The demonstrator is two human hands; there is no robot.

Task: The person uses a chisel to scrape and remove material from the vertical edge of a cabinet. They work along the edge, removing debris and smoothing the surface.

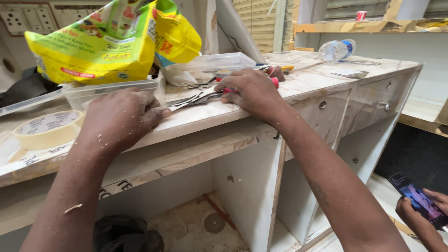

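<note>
I see my right hand [252, 91] lying palm-down on the marble-patterned counter [326, 74], fingers curled over the red handles of a pair of pliers [212, 95]. The metal jaws of the pliers point toward my left, flat on the counter top near its front edge. My left hand [122, 117] rests knuckles-up at the counter's edge, just beside the plier tips; its fingers are bent inward, and I cannot tell whether they pinch anything. Both hands and forearms are flecked with pale sawdust.

Just behind my left hand stands a clear plastic box [112, 88] with a yellow printed bag [98, 42] sitting in it. A roll of masking tape [46, 129] lies flat to the far left. Farther back on the counter a clear plastic bottle [337, 50] lies on its side. In the lower right corner another person's hands hold a phone [417, 199] with a lit screen, well apart from mine.
</note>
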